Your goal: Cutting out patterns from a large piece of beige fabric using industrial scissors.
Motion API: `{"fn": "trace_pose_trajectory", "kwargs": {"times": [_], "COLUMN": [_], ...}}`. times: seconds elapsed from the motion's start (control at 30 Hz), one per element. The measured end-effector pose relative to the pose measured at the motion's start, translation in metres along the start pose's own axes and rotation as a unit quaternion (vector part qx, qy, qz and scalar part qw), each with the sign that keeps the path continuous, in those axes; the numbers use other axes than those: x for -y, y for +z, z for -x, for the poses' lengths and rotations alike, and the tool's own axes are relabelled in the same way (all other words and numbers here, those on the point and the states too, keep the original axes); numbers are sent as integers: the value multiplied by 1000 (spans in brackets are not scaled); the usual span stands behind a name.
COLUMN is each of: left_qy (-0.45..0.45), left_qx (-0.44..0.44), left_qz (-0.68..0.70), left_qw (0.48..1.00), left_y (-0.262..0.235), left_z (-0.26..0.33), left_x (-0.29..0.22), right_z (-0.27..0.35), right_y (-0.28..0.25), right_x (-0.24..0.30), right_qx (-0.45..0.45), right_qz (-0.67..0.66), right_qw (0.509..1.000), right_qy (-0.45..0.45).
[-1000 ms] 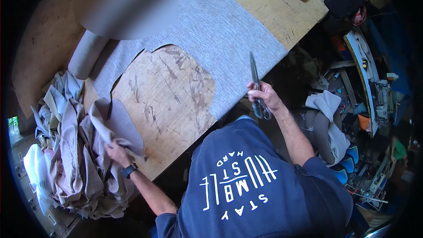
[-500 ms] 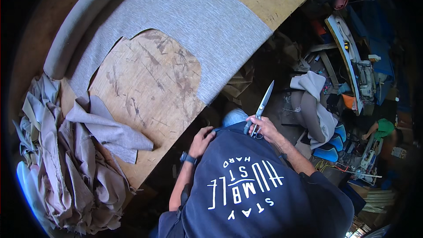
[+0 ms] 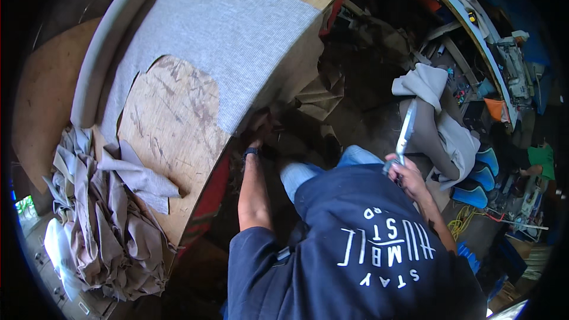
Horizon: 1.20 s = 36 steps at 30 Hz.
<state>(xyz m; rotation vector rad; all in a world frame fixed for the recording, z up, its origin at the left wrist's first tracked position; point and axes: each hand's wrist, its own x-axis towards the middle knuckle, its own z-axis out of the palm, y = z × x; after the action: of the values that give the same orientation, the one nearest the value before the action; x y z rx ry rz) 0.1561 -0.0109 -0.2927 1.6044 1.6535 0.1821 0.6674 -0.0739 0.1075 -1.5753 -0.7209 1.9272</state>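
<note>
My right hand (image 3: 408, 176) is closed around the handles of a pair of large metal shears (image 3: 406, 130), blades pointing up and away from me. It is held out to the right of my dark shirt, beside the bundled fabric. My left arm stretches forward, and my left hand (image 3: 261, 128) is in shadow below the table's edge, close to the hanging side of the grey fabric (image 3: 237, 35). Its fingers are too dark to make out. The grey fabric lies on the wooden table (image 3: 172, 112), with a rounded piece cut out of it that bares the wood.
A thick fabric roll (image 3: 98, 65) lies along the table's far left. Crumpled fabric scraps (image 3: 112, 225) heap over its near left end. To the right are a beige and brown fabric bundle (image 3: 435, 136), blue pads (image 3: 477, 181) and a sewing machine (image 3: 514, 71). Brown sheeting (image 3: 323, 95) lies beneath the table.
My left hand has left the shirt's hem and reached forward below the table's edge. My right hand has moved away to the right with the shears. The whole view has shifted.
</note>
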Motion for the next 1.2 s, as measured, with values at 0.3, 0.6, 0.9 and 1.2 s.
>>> {"fn": "trace_pose_trajectory", "kwargs": {"times": [0.3, 0.6, 0.9, 1.2], "left_qy": [-79, -43, -125, -89], "left_qx": [-109, -259, -137, -112], "left_qz": [73, 644, 602, 561], "left_qw": [988, 718, 777, 816], "left_y": [30, 54, 44, 103], "left_z": [-15, 52, 103, 118], "left_x": [-111, -291, -339, -349], "right_z": [26, -48, -26, -70], "right_y": [-42, 6, 42, -19], "right_x": [22, 21, 43, -6], "right_qx": [91, 364, 295, 323], "right_qz": [-44, -14, 437, 342], "right_qw": [995, 922, 845, 880], "right_qy": [26, 135, -92, 65]}}
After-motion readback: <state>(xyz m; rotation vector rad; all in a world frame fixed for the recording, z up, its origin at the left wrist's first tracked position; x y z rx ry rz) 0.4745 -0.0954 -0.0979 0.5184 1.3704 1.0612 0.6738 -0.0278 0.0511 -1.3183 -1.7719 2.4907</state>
